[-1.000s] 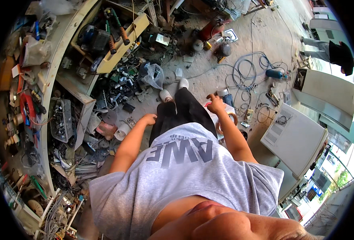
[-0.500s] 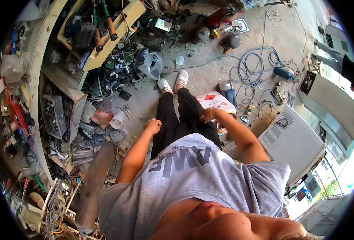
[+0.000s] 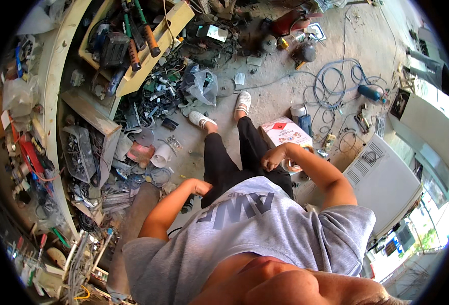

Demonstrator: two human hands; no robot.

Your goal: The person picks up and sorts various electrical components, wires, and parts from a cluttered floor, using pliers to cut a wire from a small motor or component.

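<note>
My left hand [image 3: 202,187] lies against the left hip of my black trousers [image 3: 218,161]. Its fingers go out of sight in the dark cloth, so their shape cannot be told. Over the right thigh, my right hand [image 3: 274,157] is closed, with its fingers curled on the trouser cloth. Just beyond that hand stands a white carton with a red diamond mark [image 3: 284,133]. A roll of tape [image 3: 289,165] shows partly behind my right wrist. My feet, in white slip-on shoes [image 3: 243,102], are set apart on the floor.
A heap of electronic scrap [image 3: 156,89] covers the floor ahead left, beside a wooden drawer [image 3: 156,48] holding tools. Coiled blue hose [image 3: 331,84], a red cylinder [image 3: 288,23] and a small teal cylinder [image 3: 369,92] lie ahead right. A white appliance casing [image 3: 382,178] stands at my right.
My left hand has drawn in from beside the thigh to the hip. The right hand stays at the right thigh. My left foot has shifted left, so the feet are wider apart.
</note>
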